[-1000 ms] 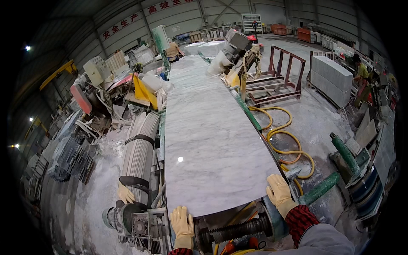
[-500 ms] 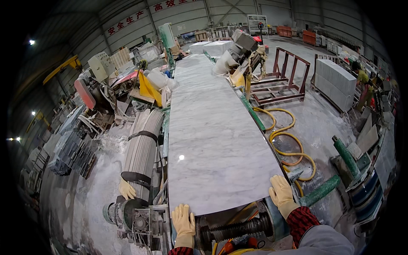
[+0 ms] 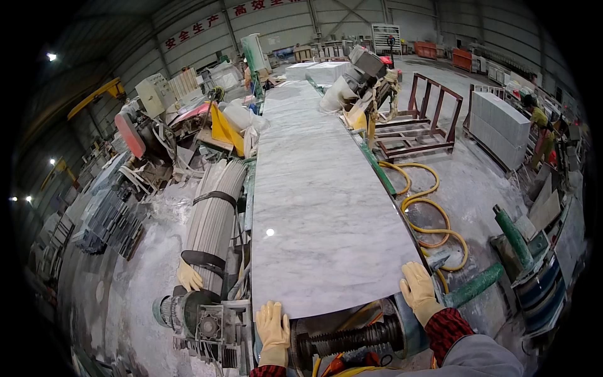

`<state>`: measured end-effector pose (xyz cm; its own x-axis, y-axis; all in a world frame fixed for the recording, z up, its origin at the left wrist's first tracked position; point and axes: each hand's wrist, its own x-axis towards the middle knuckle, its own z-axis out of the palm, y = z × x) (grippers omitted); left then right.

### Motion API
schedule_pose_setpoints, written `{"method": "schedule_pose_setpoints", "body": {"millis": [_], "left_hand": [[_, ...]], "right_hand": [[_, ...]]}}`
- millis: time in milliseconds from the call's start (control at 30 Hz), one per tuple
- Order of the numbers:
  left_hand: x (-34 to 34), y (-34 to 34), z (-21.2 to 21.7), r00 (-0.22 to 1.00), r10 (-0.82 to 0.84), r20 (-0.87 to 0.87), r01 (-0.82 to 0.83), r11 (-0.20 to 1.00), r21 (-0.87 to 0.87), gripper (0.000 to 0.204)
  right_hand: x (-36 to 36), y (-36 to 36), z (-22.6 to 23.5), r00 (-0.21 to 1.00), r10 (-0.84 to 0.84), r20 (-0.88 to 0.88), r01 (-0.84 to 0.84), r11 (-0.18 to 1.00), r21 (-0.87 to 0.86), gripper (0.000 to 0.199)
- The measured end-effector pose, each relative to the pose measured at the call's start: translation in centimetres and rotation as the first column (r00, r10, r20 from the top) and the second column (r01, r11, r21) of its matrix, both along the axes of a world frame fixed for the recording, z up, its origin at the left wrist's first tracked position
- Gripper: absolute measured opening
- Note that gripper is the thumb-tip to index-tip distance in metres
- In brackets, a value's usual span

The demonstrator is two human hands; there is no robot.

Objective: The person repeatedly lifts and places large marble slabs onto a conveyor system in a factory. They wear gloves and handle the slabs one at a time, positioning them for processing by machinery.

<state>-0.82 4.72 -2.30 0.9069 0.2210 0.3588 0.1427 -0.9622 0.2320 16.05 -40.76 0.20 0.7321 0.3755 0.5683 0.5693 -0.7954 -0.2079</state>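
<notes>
A long white marble slab with grey veins and a polished face lies along a roller conveyor, pointing away from me. My left hand, in a cream rubber glove, rests at its near left corner, fingers stretched forward. At the near right corner, my gloved right hand lies over the edge with its fingers extended. Neither hand wraps round anything. Below the slab's near edge a dark ribbed roller shows. Another cream glove is against the strapped bundle at left; I cannot tell what is inside it.
A strapped bundle of long pale strips and a motor flank the conveyor's left. On the right are a coiled yellow hose, a green roller and a brown metal rack. A person stands at far right.
The view has shifted a little, so the background sits slightly farther right and lower. Both my hands stay at the slab's near corners, with no clear movement of the slab.
</notes>
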Motion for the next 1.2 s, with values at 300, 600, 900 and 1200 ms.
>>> {"method": "schedule_pose_setpoints", "body": {"millis": [300, 600, 900, 1200], "left_hand": [[-0.2, -0.4, 0.6, 1.0, -0.001, -0.007, 0.001, 1.0, -0.02, 0.049], [-0.5, -0.6, 1.5, 0.998, -0.043, 0.048, 0.043, 0.999, -0.009, 0.047], [-0.8, -0.5, 1.2, 1.0, -0.022, 0.014, 0.022, 0.999, -0.038, 0.048], [-1.2, -0.9, 1.7, 1.0, -0.018, -0.005, 0.018, 0.999, -0.045, 0.047]], "right_hand": [[-0.3, -0.2, 0.2, 0.994, 0.019, -0.112, -0.016, 1.0, 0.022, 0.045], [-0.5, -0.9, -1.7, 0.999, -0.004, -0.049, 0.004, 1.0, -0.005, 0.048], [-0.9, -0.9, -1.4, 0.997, -0.005, -0.078, 0.007, 1.0, 0.023, 0.046], [-1.3, -1.1, -1.3, 0.995, -0.008, -0.096, 0.009, 1.0, 0.01, 0.048]]}}
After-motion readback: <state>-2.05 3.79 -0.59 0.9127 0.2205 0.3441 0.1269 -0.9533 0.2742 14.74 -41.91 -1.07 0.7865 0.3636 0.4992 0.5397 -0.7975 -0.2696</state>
